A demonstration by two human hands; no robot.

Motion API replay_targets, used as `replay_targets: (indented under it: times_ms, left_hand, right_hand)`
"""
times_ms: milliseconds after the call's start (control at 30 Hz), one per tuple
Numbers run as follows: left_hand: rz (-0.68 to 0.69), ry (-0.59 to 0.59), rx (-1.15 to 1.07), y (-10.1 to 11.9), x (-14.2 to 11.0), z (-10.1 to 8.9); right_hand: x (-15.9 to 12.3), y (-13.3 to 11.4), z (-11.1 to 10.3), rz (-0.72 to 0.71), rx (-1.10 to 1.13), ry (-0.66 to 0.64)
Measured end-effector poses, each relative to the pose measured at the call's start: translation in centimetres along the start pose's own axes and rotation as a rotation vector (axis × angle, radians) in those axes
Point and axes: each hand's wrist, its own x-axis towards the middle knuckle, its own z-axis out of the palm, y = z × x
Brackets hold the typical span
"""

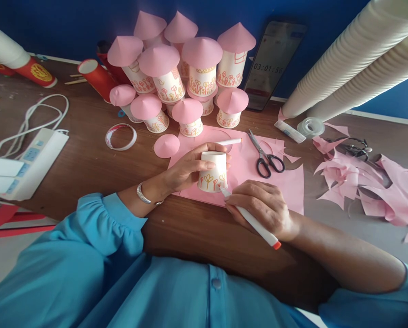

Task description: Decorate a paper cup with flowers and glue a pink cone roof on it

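Observation:
My left hand (193, 165) is wrapped round a small white paper cup (212, 169) with yellow and red flowers drawn along its lower part. In my right hand (263, 205) is a white marker (258, 226) with a red end; its tip meets the cup's lower right side. Beyond my left fingers a marker cap (229, 142) sticks out, partly hidden. Beneath the cup lies pink paper (286, 182), with black-handled scissors (267, 159) on it. A small pink paper cone (166, 146) rests on the table left of the cup.
Several decorated cups with pink cone roofs (159, 61) stand at the back, beside a phone (274, 64) showing a timer. A tape ring (121, 136) and a power strip (36, 159) lie left. Pink scraps (357, 177), clear tape (310, 127) and white tubes (354, 54) are right.

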Motion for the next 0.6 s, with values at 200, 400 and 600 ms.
replay_targets:
  times_ms: [200,400,600]
  left_hand:
    - [0.006,0.011,0.049,-0.12,-0.04,0.01]
    - [-0.019,0.035,0.095,-0.07,-0.19,0.06]
    - [-0.017,0.037,0.104,-0.02,-0.31,0.28]
  right_hand:
    - [0.07,-0.01,0.0,0.002,0.0,0.001]
    - [0.03,0.07,0.11,0.002,-0.011,0.006]
    - [-0.17,0.11,0.34,0.015,-0.026,0.026]
